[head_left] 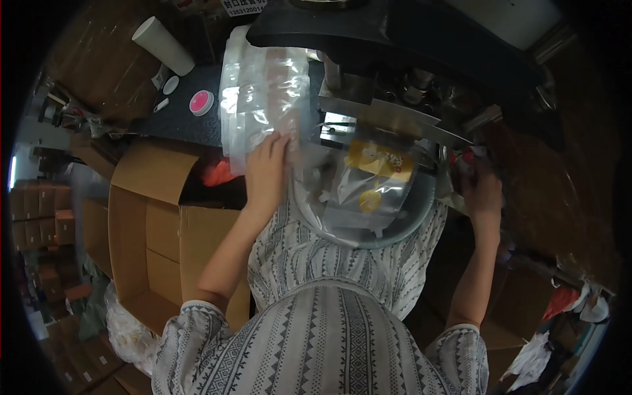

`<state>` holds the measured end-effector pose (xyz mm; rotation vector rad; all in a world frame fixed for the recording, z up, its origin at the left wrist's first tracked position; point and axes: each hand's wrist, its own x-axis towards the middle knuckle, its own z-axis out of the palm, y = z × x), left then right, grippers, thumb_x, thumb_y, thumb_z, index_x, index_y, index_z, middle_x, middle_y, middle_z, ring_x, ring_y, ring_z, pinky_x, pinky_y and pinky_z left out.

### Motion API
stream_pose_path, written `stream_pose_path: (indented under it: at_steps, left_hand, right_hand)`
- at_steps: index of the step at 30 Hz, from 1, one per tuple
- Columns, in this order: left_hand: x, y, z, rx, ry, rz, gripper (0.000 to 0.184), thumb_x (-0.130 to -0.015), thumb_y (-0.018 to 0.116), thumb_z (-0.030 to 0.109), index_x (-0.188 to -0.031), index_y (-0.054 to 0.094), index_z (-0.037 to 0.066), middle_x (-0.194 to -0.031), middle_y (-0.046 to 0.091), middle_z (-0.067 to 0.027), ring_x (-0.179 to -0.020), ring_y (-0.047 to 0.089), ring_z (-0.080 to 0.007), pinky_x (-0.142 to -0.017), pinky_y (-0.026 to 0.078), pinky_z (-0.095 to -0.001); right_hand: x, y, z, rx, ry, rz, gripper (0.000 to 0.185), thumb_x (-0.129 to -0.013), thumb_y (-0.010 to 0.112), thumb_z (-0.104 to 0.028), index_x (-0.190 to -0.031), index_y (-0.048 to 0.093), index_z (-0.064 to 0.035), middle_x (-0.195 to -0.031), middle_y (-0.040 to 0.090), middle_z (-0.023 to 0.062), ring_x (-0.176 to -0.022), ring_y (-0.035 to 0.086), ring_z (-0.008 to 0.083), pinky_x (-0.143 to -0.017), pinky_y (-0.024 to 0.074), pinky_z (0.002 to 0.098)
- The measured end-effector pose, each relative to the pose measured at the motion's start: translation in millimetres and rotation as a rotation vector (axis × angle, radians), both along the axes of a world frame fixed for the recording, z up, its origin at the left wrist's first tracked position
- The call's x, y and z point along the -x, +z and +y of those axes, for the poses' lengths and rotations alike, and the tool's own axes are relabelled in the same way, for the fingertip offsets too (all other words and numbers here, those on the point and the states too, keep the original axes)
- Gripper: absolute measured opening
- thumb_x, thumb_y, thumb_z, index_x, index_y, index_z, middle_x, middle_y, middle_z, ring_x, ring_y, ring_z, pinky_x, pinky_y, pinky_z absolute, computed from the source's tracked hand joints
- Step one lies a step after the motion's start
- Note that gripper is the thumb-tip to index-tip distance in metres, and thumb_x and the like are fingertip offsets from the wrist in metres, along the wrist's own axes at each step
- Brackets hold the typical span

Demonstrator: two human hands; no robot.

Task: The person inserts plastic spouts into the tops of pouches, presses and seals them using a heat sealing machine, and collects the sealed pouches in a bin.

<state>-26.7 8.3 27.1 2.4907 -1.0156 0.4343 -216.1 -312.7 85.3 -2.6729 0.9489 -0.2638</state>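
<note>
My left hand (266, 168) lies on a stack of clear plastic bags (266, 99), its slightly bent fingers resting on the lower part of the top bags. At the right, my right hand (484, 187) is closed on a crinkled plastic bag (463, 158) with red and white print, partly hidden beside the machine. Between my hands, a clear bag with a yellow printed panel (378, 174) lies in a round basin (421, 220) on my lap. Above the basin stands a dark machine (454, 62) with a metal bar (375, 108).
An open cardboard box (148, 230) stands at my left, with something red (218, 172) near its upper edge. On the dark worktop (191, 131) are a round pink-filled container (201, 103) and a white cup-like cylinder (163, 46). Stacked cartons (39, 210) are farther left.
</note>
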Motion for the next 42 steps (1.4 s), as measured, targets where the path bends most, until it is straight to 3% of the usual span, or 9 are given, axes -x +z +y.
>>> stream_pose_path:
  at_steps: [4, 14, 20, 22, 26, 29, 31, 34, 42]
  left_hand:
    - [12.4, 32.7, 16.4, 0.095, 0.173, 0.120, 0.021, -0.072, 0.064, -0.004, -0.092, 0.063, 0.004, -0.084, 0.063, -0.0133, -0.076, 0.062, -0.0346, -0.066, 0.049, -0.0391]
    - [60.4, 48.8, -15.2, 0.148, -0.277, 0.451, 0.014, -0.081, 0.064, 0.002, -0.094, 0.064, 0.002, -0.086, 0.064, -0.0131, -0.072, 0.065, -0.0284, -0.063, 0.050, -0.0328]
    - [30.7, 18.5, -76.3, 0.152, -0.153, 1.329, 0.029, -0.091, 0.061, 0.022, -0.098, 0.063, -0.005, -0.080, 0.067, -0.0133, -0.071, 0.068, -0.0175, -0.064, 0.053, -0.0255]
    - [25.2, 32.5, -93.2, 0.540, -0.095, 1.645, 0.034, -0.091, 0.062, 0.025, -0.097, 0.062, -0.009, -0.078, 0.066, -0.0130, -0.070, 0.067, -0.0154, -0.063, 0.054, -0.0225]
    - [25.5, 36.8, -92.1, 0.429, -0.086, 1.665, 0.034, -0.091, 0.062, 0.025, -0.101, 0.063, -0.007, -0.081, 0.067, -0.0106, -0.073, 0.066, -0.0152, -0.068, 0.054, -0.0245]
    - [9.8, 28.6, -73.5, 0.467, -0.154, 1.199, 0.035, -0.090, 0.062, 0.025, -0.104, 0.061, -0.007, -0.088, 0.067, -0.0105, -0.079, 0.067, -0.0230, -0.067, 0.055, -0.0321]
    - [-16.6, 33.0, -50.5, 0.369, 0.060, -0.050, 0.036, -0.087, 0.064, 0.024, -0.110, 0.059, -0.003, -0.096, 0.065, -0.0151, -0.095, 0.063, -0.0311, -0.082, 0.051, -0.0384]
    - [-13.4, -7.1, -18.5, -0.118, 0.042, -0.287, 0.033, -0.083, 0.065, 0.017, -0.111, 0.058, 0.001, -0.101, 0.062, -0.0167, -0.103, 0.056, -0.0363, -0.091, 0.043, -0.0407]
    - [37.1, 49.5, 4.2, 0.169, 0.089, 0.143, 0.020, -0.076, 0.064, 0.000, -0.094, 0.064, 0.007, -0.091, 0.064, -0.0122, -0.081, 0.063, -0.0325, -0.068, 0.049, -0.0377]
  right_hand:
    - [-10.0, 38.4, 34.3, -0.359, 0.199, -0.276, 0.024, -0.081, 0.065, -0.008, -0.104, 0.062, -0.0039, -0.090, 0.066, 0.0149, -0.079, 0.065, 0.0304, -0.067, 0.0516, 0.0375]
    - [-47.8, 35.0, 86.2, -0.418, 0.808, -0.287, 0.030, -0.082, 0.065, -0.004, -0.112, 0.060, -0.0034, -0.105, 0.065, 0.0133, -0.092, 0.065, 0.0273, -0.076, 0.0531, 0.0353]
    - [-28.1, 38.2, 58.1, -0.272, 0.411, -0.345, 0.034, -0.081, 0.066, -0.003, -0.115, 0.060, -0.0047, -0.105, 0.065, 0.0133, -0.089, 0.066, 0.0249, -0.075, 0.0524, 0.0344]
    - [-6.6, 37.3, 48.4, -0.195, 0.357, -0.282, 0.033, -0.082, 0.066, -0.006, -0.115, 0.061, -0.0056, -0.102, 0.065, 0.0140, -0.088, 0.066, 0.0272, -0.075, 0.0524, 0.0358]
    - [18.8, 29.7, 12.5, 0.196, -0.046, 0.206, 0.032, -0.081, 0.066, -0.016, -0.111, 0.062, -0.0070, -0.092, 0.066, 0.0164, -0.085, 0.065, 0.0347, -0.073, 0.0524, 0.0389]
    - [26.6, -1.1, -19.1, 0.264, -0.006, 0.382, 0.030, -0.081, 0.063, -0.019, -0.108, 0.063, -0.0067, -0.087, 0.066, 0.0179, -0.081, 0.063, 0.0387, -0.071, 0.0519, 0.0402]
    - [22.0, -2.4, -29.8, 0.076, 0.061, 0.276, 0.028, -0.081, 0.062, -0.016, -0.107, 0.064, -0.0058, -0.087, 0.066, 0.0184, -0.080, 0.064, 0.0370, -0.071, 0.0513, 0.0393]
    - [18.2, 2.8, -27.0, -0.186, 0.093, 0.101, 0.023, -0.082, 0.060, -0.013, -0.102, 0.064, -0.0032, -0.087, 0.066, 0.0185, -0.080, 0.066, 0.0334, -0.070, 0.0507, 0.0392]
    - [-31.9, 48.2, 74.7, -0.431, 0.409, -0.382, 0.025, -0.080, 0.072, -0.021, -0.092, 0.062, -0.0012, -0.079, 0.062, 0.0094, -0.066, 0.062, 0.0191, -0.060, 0.0490, 0.0328]
